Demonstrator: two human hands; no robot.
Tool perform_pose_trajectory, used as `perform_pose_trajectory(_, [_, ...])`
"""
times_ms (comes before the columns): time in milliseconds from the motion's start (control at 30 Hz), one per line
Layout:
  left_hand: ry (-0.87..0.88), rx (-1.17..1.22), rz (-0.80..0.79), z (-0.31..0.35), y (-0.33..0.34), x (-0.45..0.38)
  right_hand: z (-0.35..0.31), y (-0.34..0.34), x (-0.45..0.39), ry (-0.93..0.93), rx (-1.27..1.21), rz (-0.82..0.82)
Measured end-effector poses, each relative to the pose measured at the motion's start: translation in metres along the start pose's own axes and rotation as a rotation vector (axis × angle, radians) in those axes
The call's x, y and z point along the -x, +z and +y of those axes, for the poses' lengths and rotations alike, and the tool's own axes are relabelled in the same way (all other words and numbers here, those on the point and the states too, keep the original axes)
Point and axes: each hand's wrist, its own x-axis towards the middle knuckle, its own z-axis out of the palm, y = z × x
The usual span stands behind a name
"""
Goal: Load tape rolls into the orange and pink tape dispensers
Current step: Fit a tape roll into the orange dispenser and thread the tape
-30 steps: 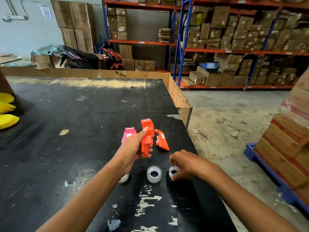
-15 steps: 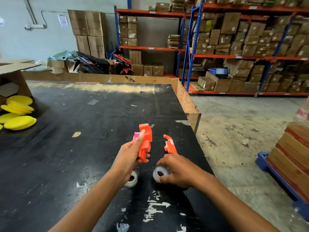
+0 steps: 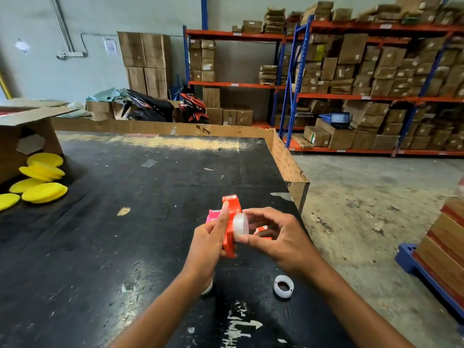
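- Left hand (image 3: 208, 244): clamped on upright orange dispenser (image 3: 231, 229).
- Right hand (image 3: 278, 237): pinched tape roll (image 3: 240, 227) against dispenser's right side.
- Near right on tabletop (image 3: 125, 222): spare roll (image 3: 283, 287).

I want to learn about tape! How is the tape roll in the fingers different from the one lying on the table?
The held tape roll is up in the air, pinched by the right hand against the orange dispenser; the loose tape roll lies flat on the black table, untouched. The held one stands on edge; the loose one shows its open hole. Both are small and whitish.
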Motion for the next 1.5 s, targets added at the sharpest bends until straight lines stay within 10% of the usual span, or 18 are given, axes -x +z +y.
perform_pose_trajectory(267, [0.182,-0.083,-0.051,0.012,0.007,0.007,-0.004,-0.006,-0.002,-0.039,-0.020,-0.041])
perform_pose_trajectory(667, [-0.064,-0.031,0.037,0.000,-0.002,-0.001,0.009,-0.003,-0.017,0.124,-0.219,-0.043])
perform_pose_trajectory(767, [-0.106,-0.021,0.061,-0.002,-0.009,-0.003,0.047,-0.009,-0.034,0.258,0.120,0.157])
perform_pose_trajectory(867, [-0.116,-0.021,0.079,-0.004,-0.013,-0.002,0.078,-0.005,-0.045,0.494,0.670,0.013])
perform_pose_trajectory(1033, [-0.110,-0.032,0.065,-0.005,-0.012,0.001,0.089,0.012,-0.054,0.548,0.836,-0.010])
perform_pose_trajectory(1500, [-0.171,0.035,-0.028,-0.010,-0.011,-0.013,0.036,0.003,-0.041,0.483,-0.256,0.105])
